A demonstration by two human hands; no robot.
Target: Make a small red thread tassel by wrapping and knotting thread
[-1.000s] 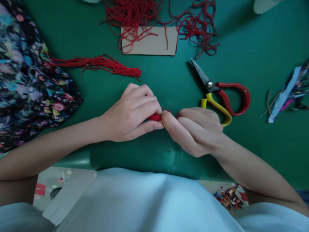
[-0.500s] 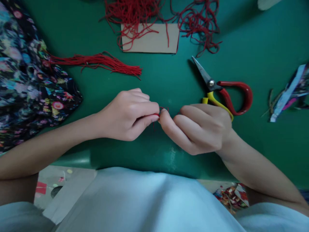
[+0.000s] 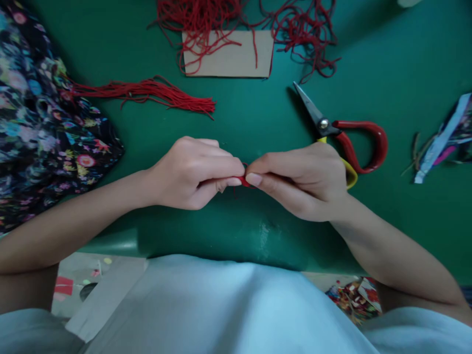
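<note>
Between my fingertips is a short bit of red cord, mostly hidden, with a thin end hanging below. My left hand pinches it from the left, thumb under the curled fingers. From the right, my right hand grips it between thumb and forefinger, the two hands nearly touching. Scissors with red and yellow handles lie behind my right hand, which covers part of the yellow handle. Beyond my left hand lies a bundle of cut red cords.
At the back, loose red cords lie partly over a cardboard piece, with a tangled red cord heap beside it. Dark floral fabric covers the table's left side. Scraps of fabric lie at the right on the green table.
My right hand has turned over, so its thumb now shows on top, pressing the cord against the forefinger. My left hand keeps its pinch. The view has shifted slightly.
</note>
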